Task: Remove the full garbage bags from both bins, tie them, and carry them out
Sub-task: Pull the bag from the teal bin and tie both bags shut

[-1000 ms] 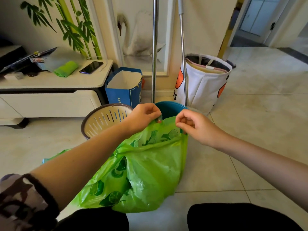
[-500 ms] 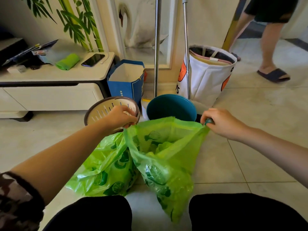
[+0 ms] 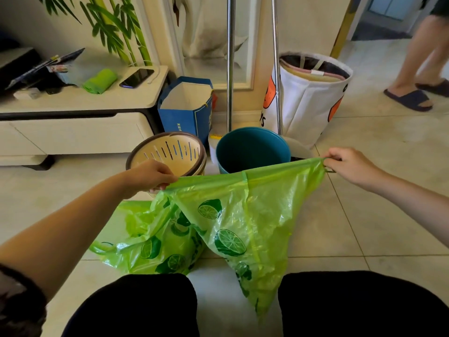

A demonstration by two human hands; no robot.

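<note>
A green lime-print garbage bag [image 3: 252,215] hangs stretched flat between my hands. My left hand [image 3: 153,175] pinches its top edge at the left, my right hand [image 3: 347,164] grips its drawstring end at the right. A second green bag [image 3: 155,242] lies crumpled on the floor tiles below my left arm, its loop handle sticking out to the left. Behind the stretched bag stand two bins with no liner in them: a beige slotted bin [image 3: 170,152] with a brown rim, tilted, and a teal bin [image 3: 252,149].
A blue paper bag [image 3: 187,108] and a white fabric basket [image 3: 308,98] stand by the wall, with two metal poles [image 3: 230,64] between them. A low white cabinet [image 3: 73,122] holds a phone at left. Another person's legs [image 3: 422,59] in slippers are at the far right.
My hands have moved further apart, pulling the bag's mouth from open into a taut flat line. The other person has stepped to the right.
</note>
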